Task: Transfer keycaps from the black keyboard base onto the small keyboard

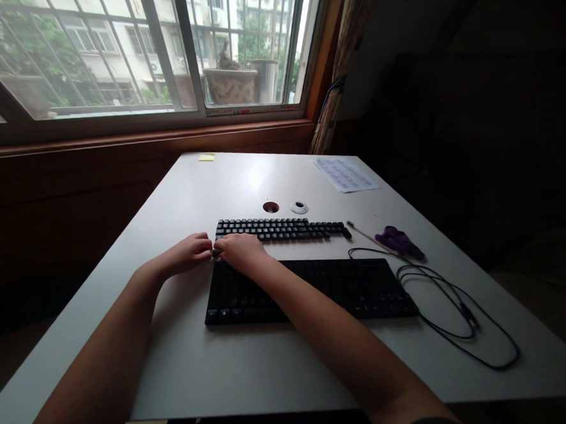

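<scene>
Through the head camera I see both bare hands meeting near the far left corner of a wide, black plastic keyboard (316, 280) on a smooth white desk (187, 371). A small dark piece (215, 253) sits at their fingertips, too small for me to identify. The left hand (197, 248) has its fingers bent toward it; the right hand (241, 248) curls in from the other side, its fingertips largely hidden. I can't tell which of them grips it, or whether both do.

Just beyond are rows of small black keycaps (265, 229), apparently loose. The right hand overlaps their near left end in my view, so a careless wrist lift could, I judge, scatter their order. If the pinch slips, the piece could fall into the keyboard or among those caps; a hard flick might even send one toward the round dark hole (271, 207) behind them.

The right forearm crosses above the keyboard and could press it if it sags. To the right, a thin black cable (463, 335) lies in loops; snagging it might drag the keyboard askew.
</scene>
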Motion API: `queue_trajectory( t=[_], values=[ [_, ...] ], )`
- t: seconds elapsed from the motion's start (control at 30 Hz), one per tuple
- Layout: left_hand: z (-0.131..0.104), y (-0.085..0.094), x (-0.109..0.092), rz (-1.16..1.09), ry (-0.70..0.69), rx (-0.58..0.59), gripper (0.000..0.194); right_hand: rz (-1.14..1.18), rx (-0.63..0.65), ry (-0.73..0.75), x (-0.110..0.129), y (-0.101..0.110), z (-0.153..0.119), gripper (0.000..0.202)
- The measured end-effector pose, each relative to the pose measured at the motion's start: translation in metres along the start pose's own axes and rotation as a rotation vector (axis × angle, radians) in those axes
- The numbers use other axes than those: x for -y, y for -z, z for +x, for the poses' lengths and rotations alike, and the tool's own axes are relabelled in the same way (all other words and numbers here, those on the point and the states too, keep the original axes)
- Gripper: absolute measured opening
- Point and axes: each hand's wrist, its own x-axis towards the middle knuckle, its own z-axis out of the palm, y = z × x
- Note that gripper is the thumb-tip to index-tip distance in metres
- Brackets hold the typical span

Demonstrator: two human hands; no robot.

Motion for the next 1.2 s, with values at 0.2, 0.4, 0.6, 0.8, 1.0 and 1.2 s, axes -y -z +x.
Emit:
queue_trajectory(
  t=[0.2, 0.4, 0.6, 0.8, 1.0, 1.2],
  values=[
    [-0.002, 0.001, 0.002, 0.015, 0.027, -0.031, 0.031, -0.042, 0.014, 0.057, 0.003, 0.003, 0.004, 0.02],
    [-0.009, 0.002, 0.004, -0.083, 0.051, -0.088, 0.034, -0.066, 0.024, 0.058, -0.001, 0.001, 0.001, 0.022],
    [-0.01, -0.003, 0.008, -0.154, 0.015, -0.177, 0.032, -0.034, 0.008, 0.023, -0.004, -0.006, 0.0, 0.025],
    [-0.008, -0.008, 0.018, -0.148, -0.007, -0.209, 0.032, -0.005, -0.011, -0.035, -0.005, -0.005, -0.007, 0.025],
    [-0.006, -0.009, 0.023, -0.126, 0.007, -0.233, 0.03, 0.018, -0.002, -0.087, -0.009, 0.003, -0.018, 0.033],
    [-0.006, -0.011, 0.026, -0.127, -0.008, -0.228, 0.031, 0.028, 0.008, -0.075, -0.008, 0.003, -0.019, 0.037]
  ],
)
